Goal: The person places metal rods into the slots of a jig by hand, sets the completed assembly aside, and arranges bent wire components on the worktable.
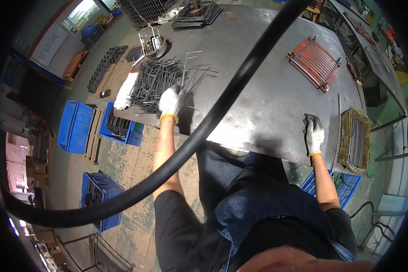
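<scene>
My left hand (171, 102), in a white work glove, is closed at the right edge of a heap of dark metal rods (156, 81). A thin bent metal rod (185, 68) rises from its fingers, with its hooked end away from me. More bent rods (205, 74) lie just beyond, on the steel table (254, 41). My right hand (314, 134), gloved with dark-coated fingers, lies on the table near its front right, fingers stretched forward and holding nothing visible. Farther up on the right sits a red slotted metal fixture (315, 63).
A wooden box of rods (354, 140) stands at the right edge. A white glove (127, 90) and a metal pan (156, 49) flank the heap. Stacked wire frames (196, 17) lie at the back. Blue bins (77, 127) stand left. A black hose (222, 106) crosses the view.
</scene>
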A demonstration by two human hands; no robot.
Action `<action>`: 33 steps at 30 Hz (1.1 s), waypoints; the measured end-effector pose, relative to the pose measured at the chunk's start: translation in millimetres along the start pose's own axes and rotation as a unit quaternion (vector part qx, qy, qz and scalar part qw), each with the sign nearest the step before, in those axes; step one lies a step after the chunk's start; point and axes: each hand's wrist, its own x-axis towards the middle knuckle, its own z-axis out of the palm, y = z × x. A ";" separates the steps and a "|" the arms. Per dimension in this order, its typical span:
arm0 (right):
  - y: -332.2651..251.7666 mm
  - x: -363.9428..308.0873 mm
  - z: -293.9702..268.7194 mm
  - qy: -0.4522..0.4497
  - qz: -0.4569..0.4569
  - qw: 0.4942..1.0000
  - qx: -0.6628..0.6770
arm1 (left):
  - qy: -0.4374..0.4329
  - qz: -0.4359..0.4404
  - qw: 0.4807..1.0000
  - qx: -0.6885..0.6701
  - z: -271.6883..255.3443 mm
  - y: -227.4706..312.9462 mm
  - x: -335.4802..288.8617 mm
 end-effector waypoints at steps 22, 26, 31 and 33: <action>-8.5 -0.8 -3.0 -0.002 0.027 0.999 0.019 | -0.124 -0.068 0.990 -0.020 -2.6 22.3 60.6; -8.2 -0.5 -5.6 -0.005 0.049 0.998 0.028 | -0.182 -0.077 0.963 -0.182 -8.2 7.6 52.9; -23.4 0.1 -11.0 -0.028 0.078 0.996 0.037 | -0.096 0.029 0.973 0.208 6.2 -5.2 27.5; -14.1 0.6 -7.0 -0.040 0.072 0.995 0.056 | -0.039 0.058 0.975 0.209 10.0 17.6 20.1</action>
